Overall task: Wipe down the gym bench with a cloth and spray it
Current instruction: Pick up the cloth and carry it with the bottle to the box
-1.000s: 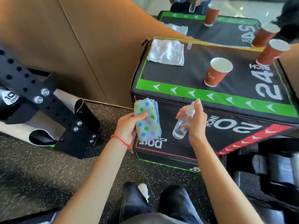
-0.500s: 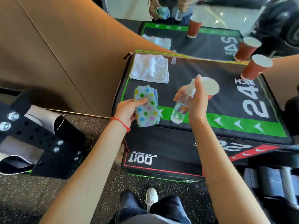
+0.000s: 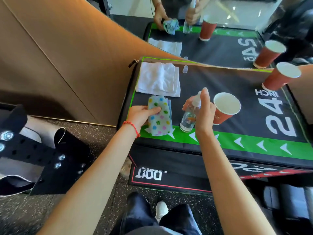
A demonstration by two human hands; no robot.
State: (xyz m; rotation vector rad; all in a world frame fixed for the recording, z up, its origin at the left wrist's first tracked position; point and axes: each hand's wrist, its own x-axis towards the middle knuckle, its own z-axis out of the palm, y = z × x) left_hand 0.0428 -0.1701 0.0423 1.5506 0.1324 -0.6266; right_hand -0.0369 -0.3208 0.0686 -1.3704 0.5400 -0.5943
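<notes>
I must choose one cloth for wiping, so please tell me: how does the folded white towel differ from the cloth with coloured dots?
The folded white towel is plain white; the pale cloth with coloured dots carries green, blue, pink and yellow spots. The white towel lies free near the far left corner of the black padded box; the left hand grips the dotted cloth. The white towel looks broader. Both are folded and over the box top.

Both forearms bare, no sleeves in view. Red braided cord bracelet [image 3: 132,128] on the left wrist, just behind the left hand [image 3: 141,116]. Right hand [image 3: 202,112] and wrist carry nothing. Below the bracelet: dark trousers [image 3: 138,216], one white shoe [image 3: 161,210] between the trouser legs.
</notes>
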